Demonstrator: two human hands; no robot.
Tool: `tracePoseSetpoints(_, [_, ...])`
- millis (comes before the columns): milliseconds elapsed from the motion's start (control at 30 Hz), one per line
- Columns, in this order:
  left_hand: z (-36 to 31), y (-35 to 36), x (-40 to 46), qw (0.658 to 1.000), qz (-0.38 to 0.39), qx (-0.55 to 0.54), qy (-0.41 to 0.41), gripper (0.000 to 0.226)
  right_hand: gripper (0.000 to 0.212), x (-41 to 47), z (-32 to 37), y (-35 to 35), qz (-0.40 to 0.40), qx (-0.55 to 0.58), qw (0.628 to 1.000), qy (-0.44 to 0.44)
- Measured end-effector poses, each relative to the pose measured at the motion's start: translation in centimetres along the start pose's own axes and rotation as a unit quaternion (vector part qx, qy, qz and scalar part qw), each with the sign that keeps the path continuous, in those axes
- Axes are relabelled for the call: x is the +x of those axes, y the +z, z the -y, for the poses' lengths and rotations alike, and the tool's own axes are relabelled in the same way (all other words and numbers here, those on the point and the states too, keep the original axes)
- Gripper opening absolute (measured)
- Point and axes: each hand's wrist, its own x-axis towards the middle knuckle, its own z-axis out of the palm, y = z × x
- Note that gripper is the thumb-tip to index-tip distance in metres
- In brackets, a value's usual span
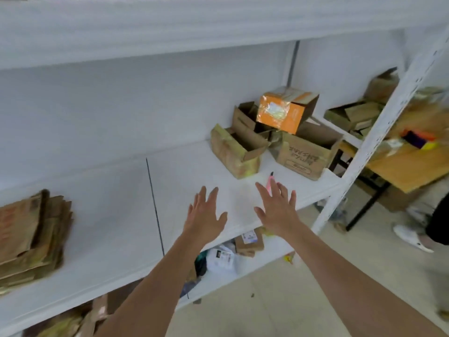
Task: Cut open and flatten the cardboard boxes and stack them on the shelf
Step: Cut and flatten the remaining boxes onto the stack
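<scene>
Reaching over the shelf [116, 229], both hands [205, 215] spread empty, near the uncut boxes [267, 142] beyond them.

No legible text anywhere. Dark handwritten marks and a printed outlined panel on the brown box [306, 152] beyond the right hand [277, 205], too blurred to read. White printed labels on the small parcel [249, 240] and white bag [222, 260] below the hands, likewise unreadable.
</scene>
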Motion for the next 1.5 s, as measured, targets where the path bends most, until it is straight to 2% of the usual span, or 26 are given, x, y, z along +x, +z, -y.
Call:
tracePoseSetpoints(233, [-2.4, 0.5, 7.5, 0.999, 0.008, 0.046, -0.020, 0.071, 0.065, 6.8, -5.1, -1.3, -0.016, 0.042, 0.999, 0.009])
tracePoseSetpoints(567, [-1.5, 2.4, 14.7, 0.996, 0.010, 0.060, -0.061, 0.070, 0.071, 16.8, -5.5, 0.2, -0.064, 0.040, 0.996, -0.046])
tracePoseSetpoints(700, [-1.1, 3.0, 15.4, 0.994, 0.013, 0.053, -0.097, 0.071, 0.070, 19.3, -5.8, 1.1, -0.039, 0.045, 0.996, -0.070])
tracePoseSetpoints(767, [-1.1, 3.3, 15.6, 0.992, 0.007, 0.045, -0.116, 0.072, 0.059, 20.3, -6.3, 1.5, -0.013, 0.057, 0.996, -0.074])
tracePoseSetpoints(900, [-1.9, 3.8, 15.1, 0.985, -0.021, 0.011, -0.169, 0.071, 0.003, 21.4, -7.5, 1.7, -0.054, 0.152, 0.976, -0.148])
tracePoseSetpoints(967, [-2.7, 4.1, 14.2, 0.977, -0.027, -0.018, -0.210, 0.070, 0.010, 21.1, -8.1, 1.6, -0.053, 0.216, 0.958, -0.178])
tracePoseSetpoints(1100, [-3.9, 3.9, 11.9, 0.957, -0.071, -0.080, -0.270, 0.068, 0.020, 20.2, -9.4, 1.2, 0.000, 0.353, 0.912, -0.209])
tracePoseSetpoints(1233, [-5.0, 3.1, 8.8, 0.916, -0.171, -0.152, -0.330, 0.062, 0.029, 20.0, -8.3, 0.7, 0.131, 0.518, 0.833, -0.141])
tracePoseSetpoints(1333, [-5.9, 2.9, 6.1, 0.892, -0.246, -0.172, -0.337, 0.056, 0.027, 18.7, -6.5, 1.5, 0.267, 0.600, 0.746, -0.110])
tracePoseSetpoints(1400, [-6.4, 2.6, 4.5, 0.873, -0.304, -0.187, -0.333, 0.053, 0.021, 17.3, -5.0, 2.4, 0.358, 0.649, 0.667, -0.071])
tracePoseSetpoints(1500, [-6.8, 2.1, 3.0, 0.861, -0.343, -0.202, -0.316, 0.053, 0.018, 14.8, -3.0, 3.9, 0.439, 0.712, 0.545, 0.060])
